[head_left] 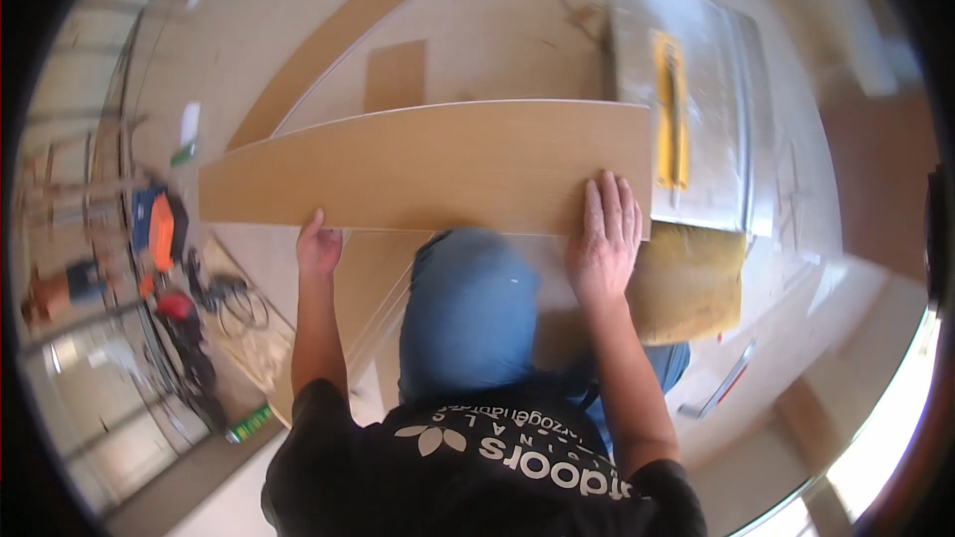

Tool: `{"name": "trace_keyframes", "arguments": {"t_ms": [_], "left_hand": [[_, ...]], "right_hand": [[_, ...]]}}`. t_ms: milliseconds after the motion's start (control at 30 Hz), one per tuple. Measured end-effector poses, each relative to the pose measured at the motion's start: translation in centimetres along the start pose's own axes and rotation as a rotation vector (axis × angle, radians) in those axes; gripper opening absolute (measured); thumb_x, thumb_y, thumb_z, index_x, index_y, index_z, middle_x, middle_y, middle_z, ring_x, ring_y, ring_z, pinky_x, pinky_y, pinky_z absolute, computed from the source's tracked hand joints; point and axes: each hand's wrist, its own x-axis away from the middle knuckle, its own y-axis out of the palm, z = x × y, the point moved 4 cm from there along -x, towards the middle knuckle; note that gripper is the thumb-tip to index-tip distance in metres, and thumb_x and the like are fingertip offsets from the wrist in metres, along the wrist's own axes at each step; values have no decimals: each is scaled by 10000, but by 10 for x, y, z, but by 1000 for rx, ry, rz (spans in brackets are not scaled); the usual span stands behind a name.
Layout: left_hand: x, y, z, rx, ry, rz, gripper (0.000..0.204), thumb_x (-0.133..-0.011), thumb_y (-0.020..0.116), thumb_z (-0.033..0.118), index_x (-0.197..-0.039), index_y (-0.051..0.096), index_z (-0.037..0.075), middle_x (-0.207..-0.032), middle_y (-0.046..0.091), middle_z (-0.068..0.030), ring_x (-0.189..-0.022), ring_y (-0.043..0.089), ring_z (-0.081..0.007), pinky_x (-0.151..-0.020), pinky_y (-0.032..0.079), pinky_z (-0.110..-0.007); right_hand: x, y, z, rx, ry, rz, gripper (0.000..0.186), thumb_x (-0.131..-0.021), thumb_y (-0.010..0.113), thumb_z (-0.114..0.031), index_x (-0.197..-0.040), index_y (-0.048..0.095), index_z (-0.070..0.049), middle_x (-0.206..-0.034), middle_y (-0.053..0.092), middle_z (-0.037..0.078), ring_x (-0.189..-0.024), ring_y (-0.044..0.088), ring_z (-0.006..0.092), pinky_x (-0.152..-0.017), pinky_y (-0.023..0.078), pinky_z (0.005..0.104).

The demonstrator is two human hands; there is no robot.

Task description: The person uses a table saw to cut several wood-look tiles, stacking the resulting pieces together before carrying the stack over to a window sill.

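One long tan board (428,164) sits beside the metal-topped table (711,80), so I'd hold it level: right hand (603,244) fingers together atop its end (can't tell if pinching), left hand (319,247) pinching its near edge.

Smooth, matt wood tones are filling the grip, with glossy metal shining to its right.
Between the left hand (319,247) and right hand (607,239), the board (428,164) is showing a smooth, matt, wood-like face with a thin pale edge; beyond the grip, the strip (333,50) and panel (396,75) are showing similar matt brown faces. Past the right hand, the plate (711,70) is gleaming like smooth metal, its yellow insert (668,144) looking duller. Just beside that hand, the block (691,283) is looking soft and matt, like foam or cloth. Nearer the body, the jeans (468,308) are showing blue denim, and the shirt (378,487) is looking like matt black cloth with a pale print.
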Motion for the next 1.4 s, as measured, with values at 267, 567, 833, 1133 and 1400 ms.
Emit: {"name": "trace_keyframes", "arguments": {"t_ms": [267,567,833,1133,1400], "left_hand": [[-61,-87,60,126,93,263,343,-899,712,7,-1216,608,89,-1225,655,-57,-1135,619,-206,-1054,489,-381],[-307,-63,99,285,116,311,291,-874,723,-55,-1124,611,40,-1150,641,-107,-1066,625,-248,-911,614,-360],[-443,-94,97,283,68,487,225,-886,715,-30,-1069,602,33,-1109,630,-110,-1001,639,-259,-836,641,-363],[-486,-145,83,190,-39,464,229,-867,785,68,-1022,619,37,-968,659,-88,-871,668,-205,-731,649,-293],[-441,-142,95,-688,-147,289,365,-994,612,447,-829,641,123,-652,585,2,-557,544,-103,-457,426,-236]], "right_hand": [[-49,-1,-74,-220,-394,-62,380,-837,701,-38,-1212,641,-26,-1240,655,150,-1148,621,346,-1004,501,462],[-58,17,-21,-22,-443,-284,309,-778,688,3,-1083,698,-45,-1046,721,121,-950,683,312,-852,562,402],[-58,41,-24,56,-483,-194,217,-747,697,-46,-954,751,-81,-912,746,75,-793,705,241,-735,574,357],[-68,47,-33,78,-529,-143,148,-780,700,-91,-918,751,-105,-809,732,58,-683,683,197,-595,554,329],[-65,59,-40,55,-556,-146,158,-762,679,-70,-902,743,-104,-812,725,68,-678,676,213,-593,559,335]]}}
